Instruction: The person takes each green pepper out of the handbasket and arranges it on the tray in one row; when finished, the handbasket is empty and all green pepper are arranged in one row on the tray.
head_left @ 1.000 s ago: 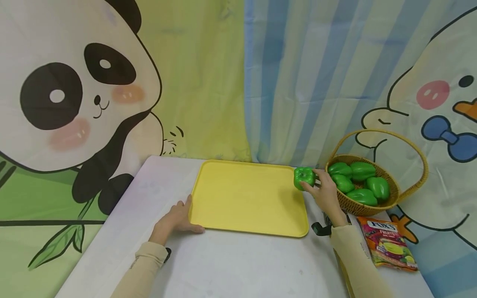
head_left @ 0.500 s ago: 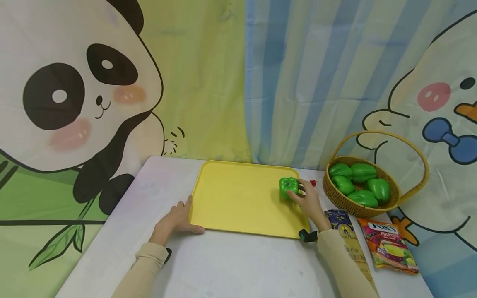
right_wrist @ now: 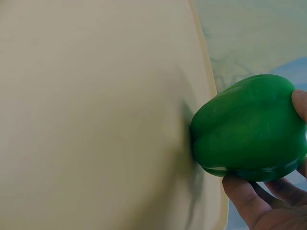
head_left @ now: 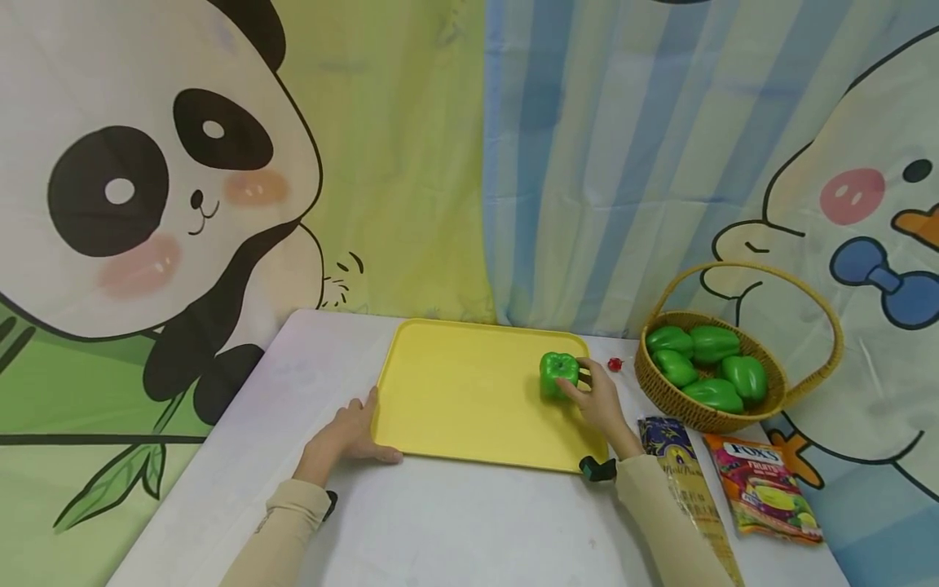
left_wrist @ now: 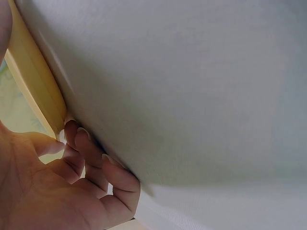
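Over the right part of the yellow tray, my right hand holds a green bell pepper upright between thumb and fingers. In the right wrist view, fingers grip the sides of the pepper, whose lower end is at or close to the tray surface; contact is unclear. My left hand rests at the tray's near left corner, thumb along the front edge, fingers by the left side. The left wrist view shows the left hand with bent fingers beside the tray's corner, tips down at the table.
A wicker basket with several green peppers and a tall handle stands right of the tray. A small red object lies between them. Nearer the front right are a gold-and-blue packet and a red candy bag. Printed curtains hang behind.
My right hand has carried the pepper leftward and slightly lower, from the tray's right edge inward over it. The small red object and the gold packet have come into fuller view. My left hand has stayed.
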`<action>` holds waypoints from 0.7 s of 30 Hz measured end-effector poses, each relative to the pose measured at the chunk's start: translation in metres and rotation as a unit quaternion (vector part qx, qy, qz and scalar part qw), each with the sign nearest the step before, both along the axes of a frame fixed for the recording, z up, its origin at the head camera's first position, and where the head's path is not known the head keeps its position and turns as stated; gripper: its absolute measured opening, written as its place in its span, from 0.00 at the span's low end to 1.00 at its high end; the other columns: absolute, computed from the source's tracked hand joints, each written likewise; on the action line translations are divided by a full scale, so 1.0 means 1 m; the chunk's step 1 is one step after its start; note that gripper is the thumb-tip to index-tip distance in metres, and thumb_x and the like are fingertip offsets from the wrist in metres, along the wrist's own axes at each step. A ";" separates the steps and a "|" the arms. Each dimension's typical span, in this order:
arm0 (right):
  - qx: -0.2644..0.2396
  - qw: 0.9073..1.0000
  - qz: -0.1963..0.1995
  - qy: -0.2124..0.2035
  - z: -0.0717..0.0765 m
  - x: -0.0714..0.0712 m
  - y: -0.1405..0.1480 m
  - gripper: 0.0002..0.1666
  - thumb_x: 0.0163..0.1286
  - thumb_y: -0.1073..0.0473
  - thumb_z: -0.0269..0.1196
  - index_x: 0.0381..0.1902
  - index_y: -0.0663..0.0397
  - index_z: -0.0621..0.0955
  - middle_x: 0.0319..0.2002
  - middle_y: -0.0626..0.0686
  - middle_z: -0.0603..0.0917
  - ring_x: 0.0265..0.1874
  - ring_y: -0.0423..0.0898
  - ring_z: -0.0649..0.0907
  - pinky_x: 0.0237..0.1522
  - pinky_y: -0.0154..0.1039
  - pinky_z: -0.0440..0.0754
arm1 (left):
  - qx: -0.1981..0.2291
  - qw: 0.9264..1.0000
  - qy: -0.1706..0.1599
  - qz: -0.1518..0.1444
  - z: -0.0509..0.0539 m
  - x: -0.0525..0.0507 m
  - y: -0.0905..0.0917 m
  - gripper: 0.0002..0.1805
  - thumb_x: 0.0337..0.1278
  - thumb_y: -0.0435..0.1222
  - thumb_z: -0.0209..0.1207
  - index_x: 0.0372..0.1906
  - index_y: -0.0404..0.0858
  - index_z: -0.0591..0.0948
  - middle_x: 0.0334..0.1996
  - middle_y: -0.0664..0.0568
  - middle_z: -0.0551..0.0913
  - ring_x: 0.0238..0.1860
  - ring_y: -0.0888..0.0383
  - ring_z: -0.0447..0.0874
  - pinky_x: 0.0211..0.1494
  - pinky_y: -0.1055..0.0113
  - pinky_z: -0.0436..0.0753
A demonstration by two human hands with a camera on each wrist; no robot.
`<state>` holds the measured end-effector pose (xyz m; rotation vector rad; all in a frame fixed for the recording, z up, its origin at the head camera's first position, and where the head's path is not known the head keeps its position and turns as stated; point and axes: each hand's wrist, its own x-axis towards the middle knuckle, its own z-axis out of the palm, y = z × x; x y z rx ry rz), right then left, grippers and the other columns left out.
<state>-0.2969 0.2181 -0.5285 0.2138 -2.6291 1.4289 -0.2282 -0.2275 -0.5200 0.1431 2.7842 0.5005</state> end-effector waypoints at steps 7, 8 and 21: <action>-0.010 1.000 0.022 -0.011 0.000 -0.001 -0.018 0.41 0.69 0.46 0.67 0.70 0.63 0.65 0.68 0.66 0.70 0.65 0.68 0.76 0.59 0.55 0.82 | -0.006 1.000 -0.006 0.002 -0.002 -0.001 -0.001 0.80 0.29 0.70 0.74 0.79 0.28 0.45 0.63 0.25 0.68 0.59 0.32 0.74 0.59 0.38 0.77; -0.010 1.000 0.026 -0.013 0.000 -0.001 -0.020 0.41 0.70 0.46 0.66 0.70 0.63 0.65 0.68 0.66 0.69 0.66 0.68 0.76 0.59 0.56 0.81 | -0.004 1.000 -0.005 0.004 -0.003 -0.001 -0.001 0.80 0.29 0.70 0.74 0.79 0.28 0.45 0.63 0.25 0.68 0.58 0.33 0.74 0.59 0.38 0.77; 0.002 0.997 0.079 -0.016 -0.001 -0.014 -0.067 0.42 0.70 0.43 0.65 0.71 0.60 0.65 0.66 0.63 0.68 0.65 0.65 0.76 0.59 0.54 0.82 | -0.004 1.000 0.002 0.007 -0.001 0.000 0.000 0.80 0.28 0.68 0.75 0.79 0.28 0.46 0.61 0.26 0.70 0.57 0.35 0.75 0.58 0.38 0.77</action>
